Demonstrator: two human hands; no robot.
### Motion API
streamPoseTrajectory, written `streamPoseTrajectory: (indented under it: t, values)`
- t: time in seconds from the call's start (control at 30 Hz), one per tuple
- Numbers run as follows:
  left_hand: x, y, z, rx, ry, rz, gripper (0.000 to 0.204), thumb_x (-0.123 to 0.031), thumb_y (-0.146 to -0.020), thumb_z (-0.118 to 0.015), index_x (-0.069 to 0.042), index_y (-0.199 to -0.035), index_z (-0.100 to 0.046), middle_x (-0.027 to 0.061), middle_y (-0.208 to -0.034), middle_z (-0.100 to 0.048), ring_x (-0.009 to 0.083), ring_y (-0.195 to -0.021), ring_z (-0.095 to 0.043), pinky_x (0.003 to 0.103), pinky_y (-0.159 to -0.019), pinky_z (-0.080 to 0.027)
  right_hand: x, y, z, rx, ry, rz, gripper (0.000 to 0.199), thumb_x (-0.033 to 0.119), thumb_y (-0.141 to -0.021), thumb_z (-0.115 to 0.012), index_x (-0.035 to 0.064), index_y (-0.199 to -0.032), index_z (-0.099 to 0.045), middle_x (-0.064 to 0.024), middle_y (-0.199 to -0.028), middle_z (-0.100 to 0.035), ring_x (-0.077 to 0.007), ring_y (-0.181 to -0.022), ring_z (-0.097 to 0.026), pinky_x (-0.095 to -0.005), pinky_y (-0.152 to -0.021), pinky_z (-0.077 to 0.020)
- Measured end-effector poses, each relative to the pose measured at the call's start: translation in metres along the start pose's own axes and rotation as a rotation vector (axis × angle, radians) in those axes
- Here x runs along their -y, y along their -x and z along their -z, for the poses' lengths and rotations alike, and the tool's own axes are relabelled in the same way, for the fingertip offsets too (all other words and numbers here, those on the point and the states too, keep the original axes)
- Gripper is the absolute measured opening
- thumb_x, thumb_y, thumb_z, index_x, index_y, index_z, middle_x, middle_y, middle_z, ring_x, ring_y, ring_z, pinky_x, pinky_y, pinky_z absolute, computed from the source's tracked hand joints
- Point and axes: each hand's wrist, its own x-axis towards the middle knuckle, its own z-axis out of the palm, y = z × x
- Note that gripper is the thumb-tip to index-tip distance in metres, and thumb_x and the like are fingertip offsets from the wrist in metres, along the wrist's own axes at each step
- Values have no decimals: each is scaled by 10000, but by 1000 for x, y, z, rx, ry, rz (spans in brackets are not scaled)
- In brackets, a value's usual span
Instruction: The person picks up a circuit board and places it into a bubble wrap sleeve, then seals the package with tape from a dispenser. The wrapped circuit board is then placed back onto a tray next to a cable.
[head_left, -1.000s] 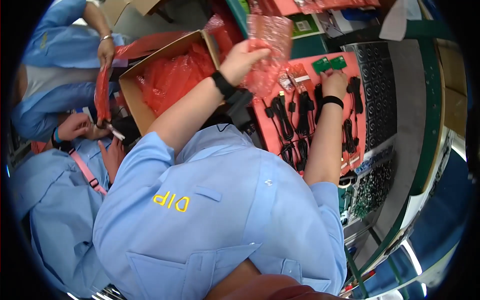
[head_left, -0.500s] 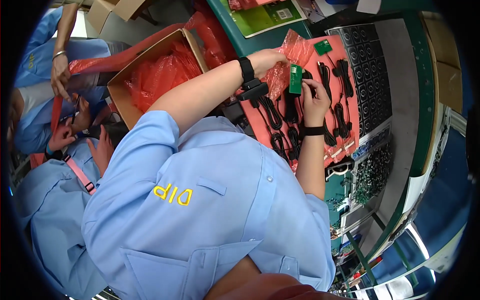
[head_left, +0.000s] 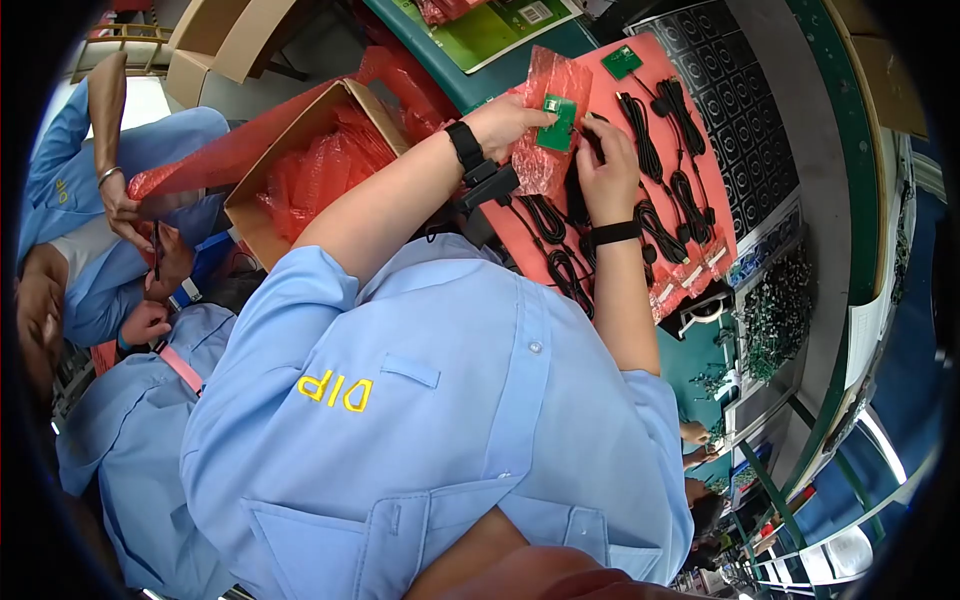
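Observation:
My left hand (head_left: 503, 124) is closed on a red bubble-wrap bag (head_left: 545, 75), its thumb reaching onto a green circuit board (head_left: 556, 128). The board lies in front of the bag, and a small pale connector shows near its top. At the board's right edge, the curled fingers of my right hand (head_left: 608, 172) pinch it; the fingertips are partly hidden. A black cable (head_left: 575, 195) hangs below the board. Beneath both hands, coiled black cables (head_left: 640, 135) lie in rows on a pink sheet (head_left: 708, 180). A second green board (head_left: 622, 62) rests near the sheet's far edge.
To the left, a cardboard box (head_left: 240, 215) holds red bubble bags (head_left: 330, 165). Co-workers in blue shirts (head_left: 130, 400) stay close on that side. Right of the sheet is a black patterned tray (head_left: 735, 110), with a heap of small dark parts (head_left: 778, 310) nearer me.
The green board has moved left and now lies against the bubble bag, with my left thumb on it. My right hand has shifted slightly left alongside it.

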Motion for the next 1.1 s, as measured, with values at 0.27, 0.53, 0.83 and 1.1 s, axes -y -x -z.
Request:
streamPoseTrajectory:
  t: [0.27, 0.53, 0.83, 1.1]
  values:
    - [4, -18, 32, -91, -119, 253, 255, -81, -899, -499, 29, -1127, -529, 124, -1028, -625, 221, -910, -633, 362, -786, -537, 9, 10, 15, 11, -27, 310, 259, 88, -749, -710, 56, -994, -630, -109, -841, -646, -250, -803, -622, -334, -744, -503]
    - [8, -1, -1, 49, -38, -148, 313, -62, -904, -479, 13, -1207, -463, 114, -1120, -575, 221, -1005, -598, 381, -799, -535, -17, -14, -11, 270, -883, -520, 408, 77, -677, -773, -4, -1029, -582, -79, -812, -640, -152, -764, -612, -267, -697, -517]
    - [-3, 18, -31, 0, -274, -136, 306, -149, -929, -487, -39, -1212, -458, 81, -1084, -589, 197, -933, -628, 352, -724, -569, -26, -42, -4, 160, -758, -326, 273, 27, -709, -723, 4, -954, -606, -84, -967, -630, -122, -785, -600, -269, -732, -498]
    - [-12, 20, -27, 60, -128, -4, 316, -68, -924, -421, -76, -1240, -425, 104, -1154, -547, 266, -1010, -601, 437, -786, -552, -47, -39, 1, 405, -926, -126, 177, -45, -688, -658, 35, -846, -646, -80, -1011, -656, -193, -939, -627, -299, -848, -486]
